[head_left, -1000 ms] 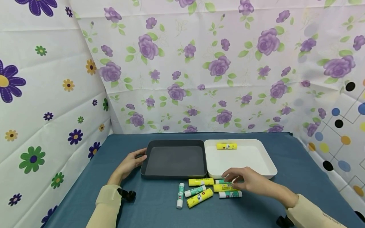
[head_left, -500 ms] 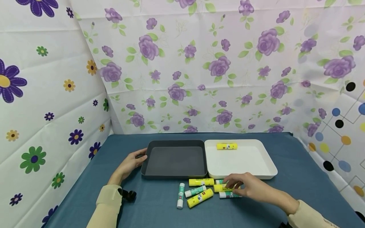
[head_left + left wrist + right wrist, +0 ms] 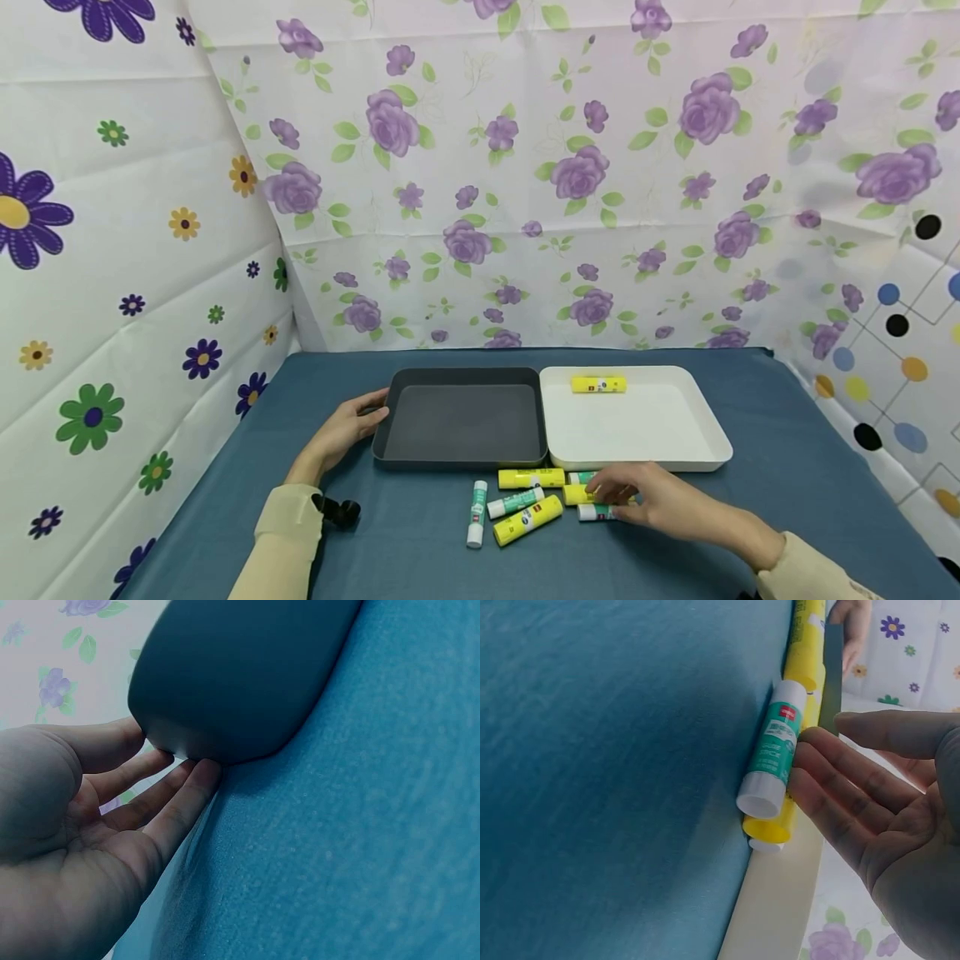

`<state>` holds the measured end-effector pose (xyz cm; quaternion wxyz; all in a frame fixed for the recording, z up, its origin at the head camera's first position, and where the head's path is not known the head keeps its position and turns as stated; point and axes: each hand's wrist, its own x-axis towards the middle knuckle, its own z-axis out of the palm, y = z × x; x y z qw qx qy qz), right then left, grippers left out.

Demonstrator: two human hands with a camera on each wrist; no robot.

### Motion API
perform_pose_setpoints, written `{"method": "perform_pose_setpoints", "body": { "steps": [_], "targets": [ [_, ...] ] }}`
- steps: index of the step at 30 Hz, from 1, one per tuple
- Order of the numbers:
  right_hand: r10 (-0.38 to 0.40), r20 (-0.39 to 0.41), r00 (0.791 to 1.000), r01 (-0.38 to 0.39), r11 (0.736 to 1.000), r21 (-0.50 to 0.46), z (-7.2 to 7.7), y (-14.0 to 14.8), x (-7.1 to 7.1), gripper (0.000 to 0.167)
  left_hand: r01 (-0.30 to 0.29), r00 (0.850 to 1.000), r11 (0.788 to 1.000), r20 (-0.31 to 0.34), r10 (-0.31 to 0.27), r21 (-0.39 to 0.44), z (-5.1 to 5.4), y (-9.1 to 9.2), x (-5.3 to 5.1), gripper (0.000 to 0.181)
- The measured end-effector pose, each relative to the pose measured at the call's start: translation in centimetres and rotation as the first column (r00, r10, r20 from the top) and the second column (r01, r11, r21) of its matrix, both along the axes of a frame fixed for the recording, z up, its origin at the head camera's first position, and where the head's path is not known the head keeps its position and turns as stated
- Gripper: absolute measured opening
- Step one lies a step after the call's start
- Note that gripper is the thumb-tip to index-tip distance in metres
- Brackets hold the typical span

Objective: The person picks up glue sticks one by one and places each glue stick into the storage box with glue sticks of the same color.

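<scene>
My left hand (image 3: 337,435) rests its fingertips against the outer left wall of the dark grey tray (image 3: 384,446); in the left wrist view the fingers are fairly straight. Over the right end of a cluster of glue sticks, my right hand (image 3: 667,500) hovers with thumb and fingers apart. Its fingertips are at a green-and-white glue stick (image 3: 772,746), seemingly touching it. Beside that stick lie a yellow glue stick (image 3: 575,495) and another green one (image 3: 581,478), both partly hidden by the hand.
A white tray (image 3: 637,425) adjoins the dark one and has one yellow glue stick (image 3: 598,384) near its back. Left in the cluster lie two yellow sticks (image 3: 528,517) and two green-and-white ones (image 3: 477,514). Blue cloth (image 3: 420,542) covers the table; patterned curtains stand behind.
My right hand has shifted slightly toward me, from over the yellow glue stick to the green-and-white one nearest me. The left hand stays at the dark tray.
</scene>
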<state>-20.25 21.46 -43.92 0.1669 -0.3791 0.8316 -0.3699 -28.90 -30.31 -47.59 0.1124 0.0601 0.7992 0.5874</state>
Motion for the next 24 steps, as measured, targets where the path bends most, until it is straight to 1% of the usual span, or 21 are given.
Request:
{"method": "perform_pose_setpoints", "body": {
  "steps": [5, 9, 17, 21, 24],
  "targets": [
    [-0.008, -0.013, 1.0, 0.009, 1.0, 0.012, -0.2, -0.2, 0.1, 0.032, -0.004, 1.0, 1.0, 0.006, 0.004, 0.004, 0.0, 0.1, 0.0, 0.059],
    [0.007, -0.038, 0.999, -0.006, 1.0, 0.016, -0.6, -0.3, 0.2, 0.032, -0.008, 1.0, 1.0, 0.004, 0.008, 0.001, 0.0, 0.1, 0.0, 0.059],
    [0.042, -0.137, 0.99, -0.026, 0.993, 0.115, -1.2, -0.7, 1.0, 0.033, -0.013, 1.0, 1.0, 0.008, 0.013, -0.005, -0.1, 0.2, -0.1, 0.059],
    [0.049, -0.16, 0.986, -0.025, 0.988, 0.15, -1.4, -0.6, 1.2, 0.036, -0.016, 1.0, 1.0, 0.009, 0.016, -0.004, -0.1, 0.1, -0.1, 0.059],
    [0.056, -0.183, 0.981, -0.022, 0.982, 0.185, -1.5, -0.5, 1.4, 0.036, -0.016, 1.0, 1.0, 0.009, 0.016, -0.003, -0.1, 0.0, -0.1, 0.059]
  ]
}}
